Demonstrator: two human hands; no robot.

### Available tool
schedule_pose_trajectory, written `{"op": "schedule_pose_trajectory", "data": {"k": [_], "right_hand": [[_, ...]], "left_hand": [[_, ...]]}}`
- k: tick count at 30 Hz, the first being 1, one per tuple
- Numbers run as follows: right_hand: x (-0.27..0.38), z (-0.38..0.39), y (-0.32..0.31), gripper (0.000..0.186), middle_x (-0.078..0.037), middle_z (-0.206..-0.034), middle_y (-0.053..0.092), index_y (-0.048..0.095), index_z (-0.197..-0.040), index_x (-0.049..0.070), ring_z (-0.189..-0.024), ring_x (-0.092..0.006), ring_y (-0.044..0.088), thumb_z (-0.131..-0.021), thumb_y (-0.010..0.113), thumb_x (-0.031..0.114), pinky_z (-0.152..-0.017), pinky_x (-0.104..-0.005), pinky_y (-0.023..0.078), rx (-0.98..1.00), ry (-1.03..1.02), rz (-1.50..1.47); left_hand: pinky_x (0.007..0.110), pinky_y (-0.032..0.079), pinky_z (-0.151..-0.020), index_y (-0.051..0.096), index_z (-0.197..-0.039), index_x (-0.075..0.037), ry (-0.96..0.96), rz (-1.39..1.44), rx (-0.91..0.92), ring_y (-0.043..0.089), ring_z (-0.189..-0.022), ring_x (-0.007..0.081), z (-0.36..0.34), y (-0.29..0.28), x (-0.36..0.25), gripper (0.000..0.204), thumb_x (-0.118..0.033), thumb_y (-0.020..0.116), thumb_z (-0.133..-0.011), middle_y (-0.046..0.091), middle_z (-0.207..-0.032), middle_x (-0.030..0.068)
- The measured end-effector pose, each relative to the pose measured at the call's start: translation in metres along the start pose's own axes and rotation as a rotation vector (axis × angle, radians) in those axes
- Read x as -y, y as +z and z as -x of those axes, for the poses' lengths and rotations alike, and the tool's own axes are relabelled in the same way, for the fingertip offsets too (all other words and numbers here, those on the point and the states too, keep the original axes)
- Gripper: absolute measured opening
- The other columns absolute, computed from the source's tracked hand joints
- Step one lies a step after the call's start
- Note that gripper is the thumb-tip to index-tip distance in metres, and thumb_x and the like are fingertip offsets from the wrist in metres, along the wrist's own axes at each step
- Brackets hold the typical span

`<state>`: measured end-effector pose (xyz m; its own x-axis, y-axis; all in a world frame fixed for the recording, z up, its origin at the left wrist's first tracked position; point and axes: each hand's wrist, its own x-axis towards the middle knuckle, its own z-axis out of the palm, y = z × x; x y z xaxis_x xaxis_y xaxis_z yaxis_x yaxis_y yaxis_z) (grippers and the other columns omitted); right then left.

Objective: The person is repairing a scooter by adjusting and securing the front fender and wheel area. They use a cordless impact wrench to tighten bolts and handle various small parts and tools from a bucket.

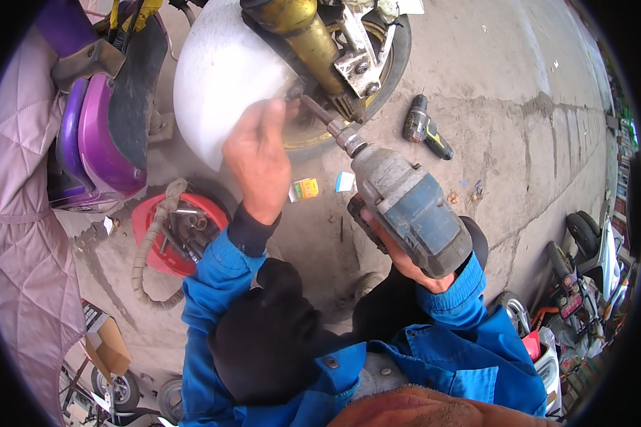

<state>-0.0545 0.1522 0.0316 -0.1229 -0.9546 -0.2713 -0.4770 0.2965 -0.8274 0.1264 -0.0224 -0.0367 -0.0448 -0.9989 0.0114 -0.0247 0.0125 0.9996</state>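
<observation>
My right hand is wrapped round the handle of a blue and grey impact wrench, a power tool with a long bit in its nose. The bit's tip reaches a dark bolt on the side of a white front mudguard. Beside that tip, my left hand has its fingers bent together against the mudguard; what they pinch, if anything, is hidden. A gold fork leg runs down past the mudguard to the wheel.
A cordless drill lies on the concrete, right of the wheel. Two small boxes, one yellow, lie below it. At left stand a red tub of tools and a purple scooter. More motorbikes are at far right.
</observation>
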Motion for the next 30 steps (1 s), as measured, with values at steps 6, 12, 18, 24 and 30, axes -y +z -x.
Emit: {"op": "schedule_pose_trajectory", "data": {"k": [6, 12, 18, 24, 30], "right_hand": [[0.001, 0.001, 0.012, 0.023, -0.005, -0.107, 0.074, 0.072, -0.122, 0.005, -0.098, -0.0164, 0.072, -0.099, 0.071, 0.004, -0.083, -0.0292, 0.06, -0.1, 0.056, -0.049], [0.002, -0.002, 0.002, 0.035, -0.003, -0.107, 0.075, 0.07, -0.13, 0.001, -0.092, -0.0097, 0.071, -0.095, 0.074, 0.0, -0.079, -0.0248, 0.06, -0.066, 0.217, -0.617], [-0.012, 0.001, -0.002, 0.048, -0.012, -0.139, 0.071, 0.062, -0.147, 0.009, -0.127, -0.0261, 0.068, -0.102, 0.077, 0.02, -0.107, -0.0371, 0.055, 0.023, 0.197, -0.406], [0.014, -0.007, -0.003, 0.029, -0.001, -0.101, 0.074, 0.072, -0.12, 0.001, -0.089, -0.0081, 0.067, -0.092, 0.078, 0.003, -0.077, -0.025, 0.058, -0.056, 0.178, -0.364], [0.002, -0.007, -0.005, 0.025, -0.001, -0.099, 0.073, 0.073, -0.116, 0.001, -0.087, -0.0082, 0.065, -0.091, 0.078, 0.003, -0.077, -0.0252, 0.056, -0.09, 0.11, -0.273]], "left_hand": [[0.031, 0.057, -0.091, 0.074, -0.113, 0.009, -0.008, 0.026, -0.009, 0.074, -0.094, 0.0172, 0.001, 0.002, -0.003, 0.033, -0.023, 0.063, -0.112, 0.078, -0.1, 0.0126], [0.031, 0.057, -0.091, 0.074, -0.114, 0.009, -0.039, 0.074, -0.004, 0.074, -0.095, 0.0181, 0.001, 0.002, -0.002, 0.033, -0.023, 0.064, -0.112, 0.078, -0.102, 0.0129], [0.031, 0.057, -0.091, 0.073, -0.115, 0.009, -0.026, 0.077, 0.002, 0.074, -0.095, 0.0177, 0.002, 0.002, -0.002, 0.033, -0.022, 0.063, -0.112, 0.078, -0.103, 0.0129], [0.031, 0.056, -0.092, 0.074, -0.114, 0.009, -0.025, 0.07, -0.002, 0.073, -0.096, 0.0165, 0.002, 0.002, -0.001, 0.033, -0.023, 0.063, -0.112, 0.078, -0.103, 0.0118], [0.031, 0.056, -0.093, 0.069, -0.121, 0.01, -0.032, 0.076, 0.053, 0.072, -0.102, 0.0184, 0.001, 0.001, 0.002, 0.037, -0.025, 0.061, -0.114, 0.076, -0.113, 0.0152]]}}
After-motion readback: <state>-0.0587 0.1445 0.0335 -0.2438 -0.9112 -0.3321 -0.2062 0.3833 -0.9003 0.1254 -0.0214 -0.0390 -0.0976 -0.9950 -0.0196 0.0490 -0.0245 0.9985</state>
